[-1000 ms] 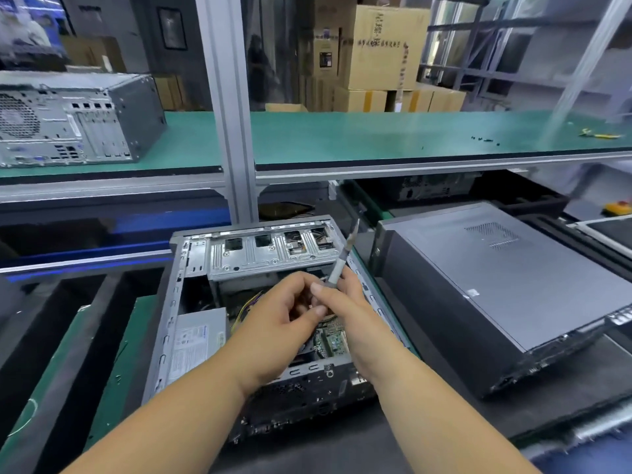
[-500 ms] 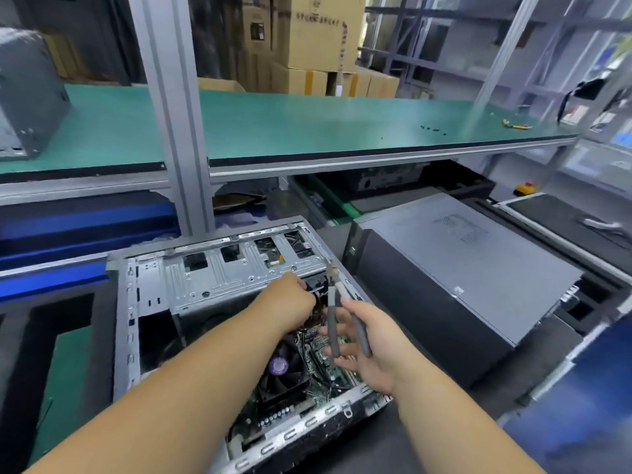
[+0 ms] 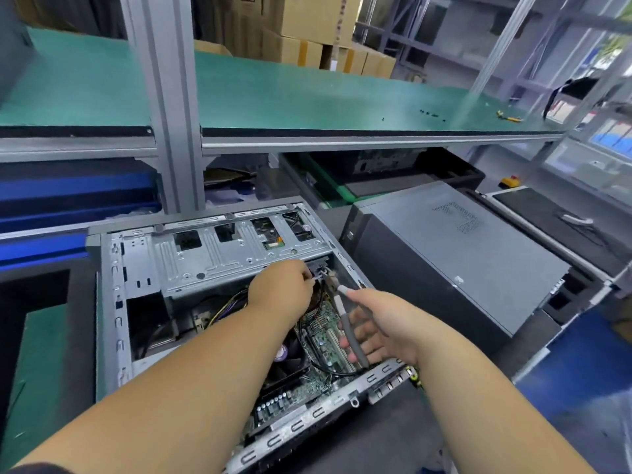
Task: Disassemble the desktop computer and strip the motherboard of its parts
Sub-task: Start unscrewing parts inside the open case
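Both hands work: left [image 3: 284, 289] pinches a cable, right [image 3: 372, 326] grips pliers [image 3: 343, 316] pointing away-left.

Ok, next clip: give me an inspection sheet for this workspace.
Surface: dark mat under the open case.
Job's things: open computer case, motherboard and fan exposed.
Clutter: closed tower at right; small screws on green shelf.
Hands: left hand pinches something by the drive cage; right hand holds pliers.
Cables: yellow and black wires inside case.
Surroundings: cardboard boxes, aluminium frame post.
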